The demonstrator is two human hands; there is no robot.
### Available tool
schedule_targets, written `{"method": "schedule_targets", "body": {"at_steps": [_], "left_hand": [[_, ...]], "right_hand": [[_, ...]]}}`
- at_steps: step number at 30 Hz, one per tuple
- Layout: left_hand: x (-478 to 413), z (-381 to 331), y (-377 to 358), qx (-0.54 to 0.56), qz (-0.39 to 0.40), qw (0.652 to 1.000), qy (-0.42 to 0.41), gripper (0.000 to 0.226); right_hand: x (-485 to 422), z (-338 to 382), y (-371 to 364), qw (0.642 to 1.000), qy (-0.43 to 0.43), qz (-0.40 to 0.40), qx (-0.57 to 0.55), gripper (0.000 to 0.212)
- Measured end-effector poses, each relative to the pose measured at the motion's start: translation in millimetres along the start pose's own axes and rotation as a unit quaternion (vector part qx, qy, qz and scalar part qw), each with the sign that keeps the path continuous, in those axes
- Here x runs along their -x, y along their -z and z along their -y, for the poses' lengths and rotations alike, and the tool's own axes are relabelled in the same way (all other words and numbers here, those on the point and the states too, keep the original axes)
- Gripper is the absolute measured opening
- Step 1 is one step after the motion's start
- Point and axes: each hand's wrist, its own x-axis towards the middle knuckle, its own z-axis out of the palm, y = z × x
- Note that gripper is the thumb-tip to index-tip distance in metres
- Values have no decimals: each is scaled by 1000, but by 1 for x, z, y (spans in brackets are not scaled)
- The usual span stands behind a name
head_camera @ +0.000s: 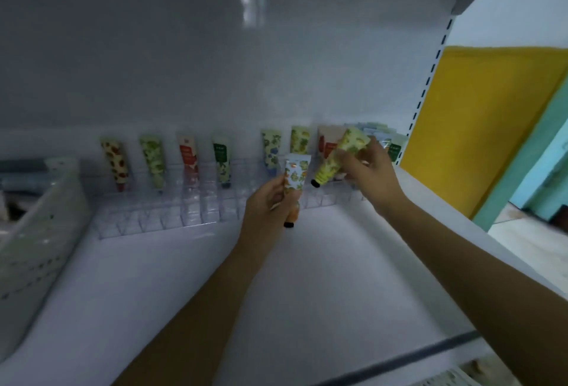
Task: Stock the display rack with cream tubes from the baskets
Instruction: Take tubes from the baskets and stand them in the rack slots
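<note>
- My left grip [270,201] is curled round an orange-patterned tube [296,173], cap down, held just in front of the clear display rack [190,210], right of its middle.
- My right grip [368,170] pinches a yellow-green tube [341,155] by its upper part. The tube is tilted, black cap pointing down and left, over the rack's right end.
- A row of tubes [153,161] stands along the rack's far side.
- A white basket [40,232] sits at the left of the shelf [307,278].

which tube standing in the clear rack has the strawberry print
The leftmost tube in the clear plastic rack: cream with red strawberries. Its neighbour, the green-leaf tube, has none.
</note>
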Motion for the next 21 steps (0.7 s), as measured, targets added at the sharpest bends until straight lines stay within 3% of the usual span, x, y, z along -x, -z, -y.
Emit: {"method": "schedule_targets", "body": {"at_steps": [5,10,14,21], "left_hand": [[-3,-9,7,25,-10,1000,1,18],[3,-18,13,30,-78,996,12,20],[4,-19,13,40,-81,996,19,25],[7,-22,11,43,-74,996,29,27]], "right_hand": [[-32,19,-28,995,8,-5,99,16],[-42,15,-28,988,25,-26,151,19],[-51,14,-22,982,27,-31,187,17],[-58,13,-34,966,26,-28,254,31]]}}
